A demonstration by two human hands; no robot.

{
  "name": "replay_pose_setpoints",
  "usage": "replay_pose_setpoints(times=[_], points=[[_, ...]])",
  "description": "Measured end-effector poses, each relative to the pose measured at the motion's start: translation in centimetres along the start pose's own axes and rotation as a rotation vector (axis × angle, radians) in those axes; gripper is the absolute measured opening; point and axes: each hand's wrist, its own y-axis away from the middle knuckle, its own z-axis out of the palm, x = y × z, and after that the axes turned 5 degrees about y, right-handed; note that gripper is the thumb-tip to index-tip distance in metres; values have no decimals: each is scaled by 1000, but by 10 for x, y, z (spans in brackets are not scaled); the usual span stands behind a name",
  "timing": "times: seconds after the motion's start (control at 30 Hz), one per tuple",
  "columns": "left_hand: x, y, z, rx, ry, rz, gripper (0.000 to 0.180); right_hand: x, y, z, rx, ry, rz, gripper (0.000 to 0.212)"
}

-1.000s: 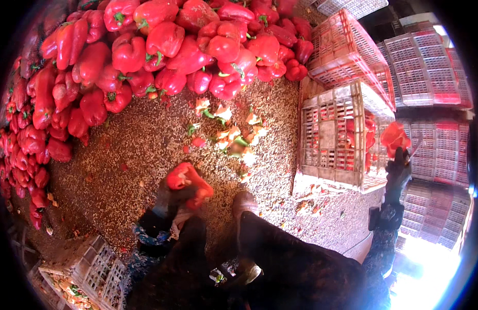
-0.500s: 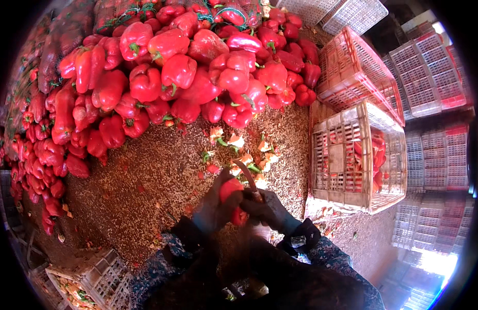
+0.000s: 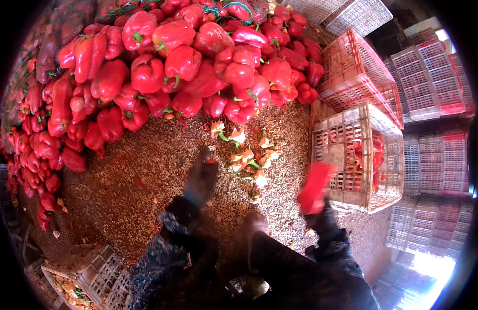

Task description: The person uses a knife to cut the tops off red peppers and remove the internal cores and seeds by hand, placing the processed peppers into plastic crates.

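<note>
1. The right hand (image 3: 317,209) grips a red pepper (image 3: 315,186) just beside the near pink crate (image 3: 352,155), which already holds some peppers.
2. The left hand (image 3: 200,178) is blurred over the seed-strewn floor (image 3: 136,175); I cannot tell its grip.
3. A big pepper pile (image 3: 187,67) lies far left, seemingly most of the work left.
4. Cut stems (image 3: 247,155) lie between.
5. Empty crates (image 3: 430,82) stack on the right; no labels show.

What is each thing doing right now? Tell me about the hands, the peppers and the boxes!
Left hand: empty, reaching out over the seed-covered ground.
Right hand: gripping a red pepper, blurred.
Pepper pile: whole peppers, heaped up, stems on.
Cut stem cores: loose, scattered on the ground.
Crate: upright, partly filled with red pieces.
Stacked crates: piled up; contents cannot be seen.
</note>
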Motion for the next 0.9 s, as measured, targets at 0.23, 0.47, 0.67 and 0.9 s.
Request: replay_pose_setpoints(times=[0.23, 0.47, 0.67, 0.9], points=[[-73, -13, 10, -40, -39, -110, 44, -199, 25, -131, 112, 643, -1095, 44], [70, -82, -5, -26, -474, 335, 58, -125, 33, -54, 364, 890, -1001, 65], [197, -218, 9, -202, -1096, 548, 99, -39, 14, 65, 86, 673, -675, 80], [142, -232, 24, -237, -874, 469, 106, 4, -19, 86, 5, 455, -199, 55]])
